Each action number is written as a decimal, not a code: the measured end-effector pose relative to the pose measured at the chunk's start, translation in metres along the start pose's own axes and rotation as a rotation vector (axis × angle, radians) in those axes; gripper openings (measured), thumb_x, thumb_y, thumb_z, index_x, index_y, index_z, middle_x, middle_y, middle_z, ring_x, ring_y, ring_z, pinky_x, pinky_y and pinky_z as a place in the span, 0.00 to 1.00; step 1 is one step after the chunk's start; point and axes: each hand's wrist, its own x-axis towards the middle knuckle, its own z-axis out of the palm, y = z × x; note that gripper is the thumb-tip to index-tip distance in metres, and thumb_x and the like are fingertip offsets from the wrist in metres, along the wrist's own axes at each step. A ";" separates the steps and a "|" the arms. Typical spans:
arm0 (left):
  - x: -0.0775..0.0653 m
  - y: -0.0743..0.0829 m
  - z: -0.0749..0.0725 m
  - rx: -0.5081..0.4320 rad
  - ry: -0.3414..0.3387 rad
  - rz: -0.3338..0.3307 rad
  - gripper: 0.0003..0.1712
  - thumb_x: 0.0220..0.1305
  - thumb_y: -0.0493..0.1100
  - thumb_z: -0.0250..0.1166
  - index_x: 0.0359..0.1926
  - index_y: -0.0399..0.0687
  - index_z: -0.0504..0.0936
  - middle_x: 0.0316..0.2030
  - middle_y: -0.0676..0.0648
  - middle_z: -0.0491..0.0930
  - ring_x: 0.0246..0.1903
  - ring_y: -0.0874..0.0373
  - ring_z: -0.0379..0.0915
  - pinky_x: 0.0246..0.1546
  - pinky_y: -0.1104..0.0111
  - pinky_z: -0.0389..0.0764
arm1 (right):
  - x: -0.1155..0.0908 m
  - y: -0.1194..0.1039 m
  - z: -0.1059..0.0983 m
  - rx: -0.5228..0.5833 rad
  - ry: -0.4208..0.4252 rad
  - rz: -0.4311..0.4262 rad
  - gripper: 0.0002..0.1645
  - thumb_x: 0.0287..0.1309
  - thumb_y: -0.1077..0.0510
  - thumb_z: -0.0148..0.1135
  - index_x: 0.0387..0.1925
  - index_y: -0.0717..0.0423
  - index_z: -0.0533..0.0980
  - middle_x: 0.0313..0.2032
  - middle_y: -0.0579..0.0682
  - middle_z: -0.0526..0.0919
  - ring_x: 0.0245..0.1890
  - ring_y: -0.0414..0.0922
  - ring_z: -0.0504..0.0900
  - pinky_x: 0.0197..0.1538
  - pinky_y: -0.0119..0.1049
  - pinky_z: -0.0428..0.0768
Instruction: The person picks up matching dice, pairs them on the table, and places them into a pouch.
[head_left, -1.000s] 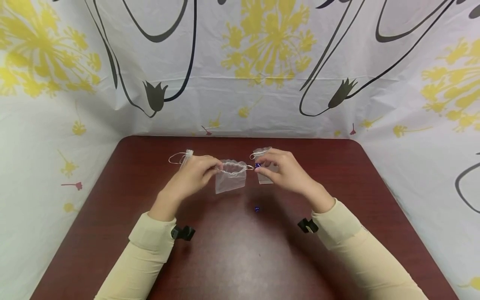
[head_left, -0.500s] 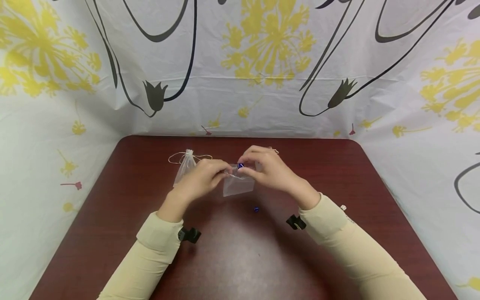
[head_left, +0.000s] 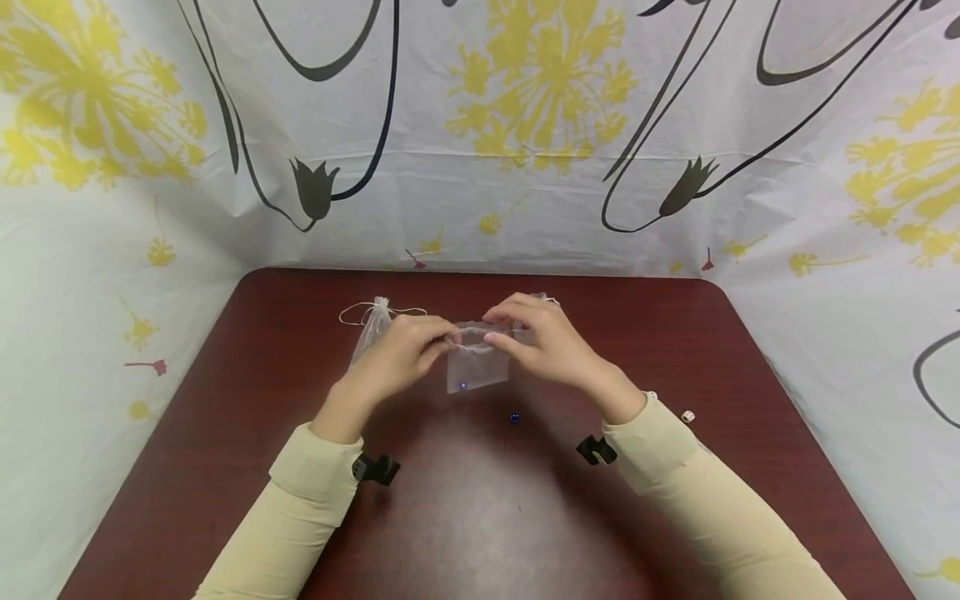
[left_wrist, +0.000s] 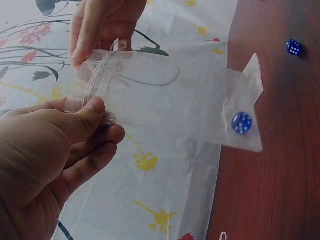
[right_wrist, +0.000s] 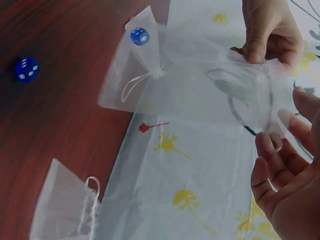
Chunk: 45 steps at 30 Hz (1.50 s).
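Note:
My left hand (head_left: 397, 354) pinches the gathered rim of a sheer white drawstring pouch (left_wrist: 165, 100) between thumb and fingers. The pouch hangs with its mouth spread, and a blue die (left_wrist: 241, 123) with white pips lies in its bottom corner. At the other side of the mouth is my right hand (head_left: 543, 346), thumb and fingers apart around the rim and nothing gripped between them; its fingertips (right_wrist: 272, 142) overlap the sheer edge in the right wrist view. A second blue die (head_left: 514, 417) sits on the table below the pouch.
A closed drawstring pouch (head_left: 371, 333) lies behind the left hand. Another sheer pouch (right_wrist: 62, 205) lies partly behind the right hand. White dice, one of them a white die (head_left: 687, 416), sit beside the right sleeve. A patterned cloth (head_left: 480, 208) hangs behind the dark red table (head_left: 480, 517).
Both hands came together at the pouch mouth, the right moving left with a blue die. Since half a second ago that die has left the fingers and dropped to the pouch's bottom.

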 end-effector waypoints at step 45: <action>-0.002 -0.012 -0.008 0.033 0.019 -0.010 0.06 0.63 0.28 0.69 0.37 0.41 0.86 0.34 0.46 0.87 0.33 0.57 0.82 0.37 0.63 0.83 | -0.091 0.060 0.029 -0.026 -0.026 0.219 0.17 0.58 0.58 0.74 0.46 0.63 0.83 0.37 0.53 0.85 0.35 0.45 0.82 0.36 0.44 0.82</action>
